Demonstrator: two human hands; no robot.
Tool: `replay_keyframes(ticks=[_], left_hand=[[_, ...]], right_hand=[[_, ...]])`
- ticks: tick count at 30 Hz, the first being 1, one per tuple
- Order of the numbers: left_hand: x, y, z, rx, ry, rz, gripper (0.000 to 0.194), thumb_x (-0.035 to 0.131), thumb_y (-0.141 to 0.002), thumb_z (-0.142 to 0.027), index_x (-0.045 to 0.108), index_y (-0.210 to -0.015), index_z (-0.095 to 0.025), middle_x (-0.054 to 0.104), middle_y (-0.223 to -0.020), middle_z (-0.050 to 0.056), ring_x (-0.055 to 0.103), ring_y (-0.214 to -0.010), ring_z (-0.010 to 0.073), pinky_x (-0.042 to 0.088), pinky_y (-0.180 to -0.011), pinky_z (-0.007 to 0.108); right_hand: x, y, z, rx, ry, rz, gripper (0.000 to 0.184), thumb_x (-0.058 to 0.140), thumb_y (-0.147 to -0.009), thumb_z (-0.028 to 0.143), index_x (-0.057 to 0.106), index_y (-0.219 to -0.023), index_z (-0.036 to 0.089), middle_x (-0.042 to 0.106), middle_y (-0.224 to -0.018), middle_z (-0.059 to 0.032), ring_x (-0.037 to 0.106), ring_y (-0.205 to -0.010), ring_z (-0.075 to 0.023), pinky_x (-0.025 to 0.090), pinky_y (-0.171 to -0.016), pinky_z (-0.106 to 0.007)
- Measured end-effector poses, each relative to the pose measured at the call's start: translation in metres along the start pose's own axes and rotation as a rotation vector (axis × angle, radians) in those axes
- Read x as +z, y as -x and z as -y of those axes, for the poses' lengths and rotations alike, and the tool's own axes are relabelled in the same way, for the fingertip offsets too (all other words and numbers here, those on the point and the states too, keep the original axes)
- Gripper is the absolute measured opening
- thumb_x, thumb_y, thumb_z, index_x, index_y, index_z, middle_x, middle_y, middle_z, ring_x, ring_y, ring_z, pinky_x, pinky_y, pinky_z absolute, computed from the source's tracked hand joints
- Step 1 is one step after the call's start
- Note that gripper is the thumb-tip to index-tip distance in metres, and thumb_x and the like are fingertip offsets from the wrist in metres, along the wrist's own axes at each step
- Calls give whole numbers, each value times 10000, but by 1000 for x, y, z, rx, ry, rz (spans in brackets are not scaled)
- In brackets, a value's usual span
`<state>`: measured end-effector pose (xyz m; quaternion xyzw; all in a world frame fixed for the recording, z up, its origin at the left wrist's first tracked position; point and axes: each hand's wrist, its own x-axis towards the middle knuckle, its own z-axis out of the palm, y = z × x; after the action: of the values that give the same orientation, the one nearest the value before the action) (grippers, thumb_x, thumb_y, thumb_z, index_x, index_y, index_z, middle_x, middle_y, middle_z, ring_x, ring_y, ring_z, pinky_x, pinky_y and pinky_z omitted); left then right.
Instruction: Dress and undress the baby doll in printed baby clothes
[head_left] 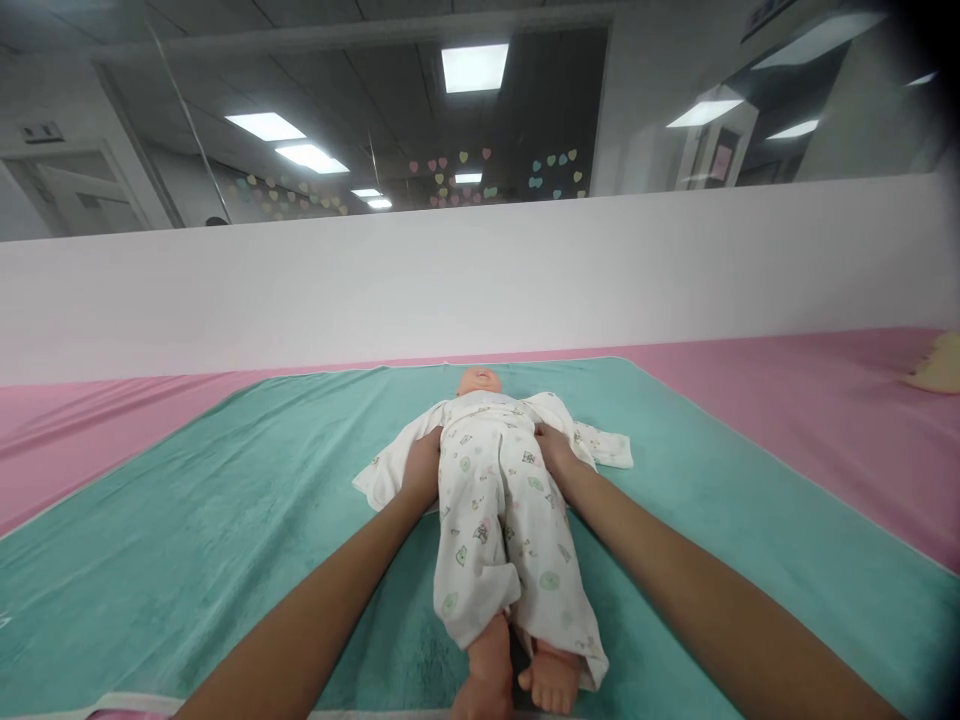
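Note:
A baby doll [480,381] lies on its back on a teal towel [225,500], head away from me and bare feet towards me. White patterned trousers [499,480] cover its body and legs, and a white top [394,455] spreads out at both sides. At the left of the waist, my left hand [424,466] is closed on the side of the trousers, its fingertips tucked out of sight. My right hand [555,452] grips the opposite side of the trousers, fingers curled against the cloth and partly hidden. One trouser leg is rucked up above the foot.
Under the towel is a pink sheet [787,400]. A low white wall [465,280] runs behind it, with dark glass above that shows ceiling lights and heart-shaped stickers. A pale yellow object [937,365] lies at the far right edge.

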<state>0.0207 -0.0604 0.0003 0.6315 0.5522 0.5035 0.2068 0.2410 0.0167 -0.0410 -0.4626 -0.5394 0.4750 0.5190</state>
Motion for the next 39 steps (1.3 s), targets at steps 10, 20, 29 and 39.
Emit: replay_keyframes(ticks=[10,20,29,39], left_hand=[[-16,18,-12,3,-112,-176,170,508,-760,-175,574,-908,-226,585,-838,27,510,-751,188,359,-723,289],[-38,194,-92,113,-264,207,96,483,-820,-258,552,-780,-205,574,-782,6,523,-718,148,405,-636,258],[-23,214,-93,77,-321,-2,150,454,-812,-233,509,-946,-194,541,-896,31,543,-791,161,470,-706,316],[-33,217,-94,299,-596,-11,274,442,-743,-86,525,-971,-213,604,-905,23,588,-794,173,481,-660,289]], right_hand=[[-3,64,59,-357,269,-199,79,520,-706,195,575,-743,238,580,-773,-7,466,-742,-190,335,-699,-306],[7,232,90,-582,921,354,114,549,-743,168,577,-849,199,568,-884,-47,463,-872,-220,351,-765,-355],[27,252,110,-677,884,371,128,465,-814,145,492,-692,174,540,-762,-2,464,-779,-146,340,-703,-285],[23,286,94,-481,798,349,43,449,-812,158,462,-801,197,531,-776,5,462,-714,-145,347,-630,-270]])
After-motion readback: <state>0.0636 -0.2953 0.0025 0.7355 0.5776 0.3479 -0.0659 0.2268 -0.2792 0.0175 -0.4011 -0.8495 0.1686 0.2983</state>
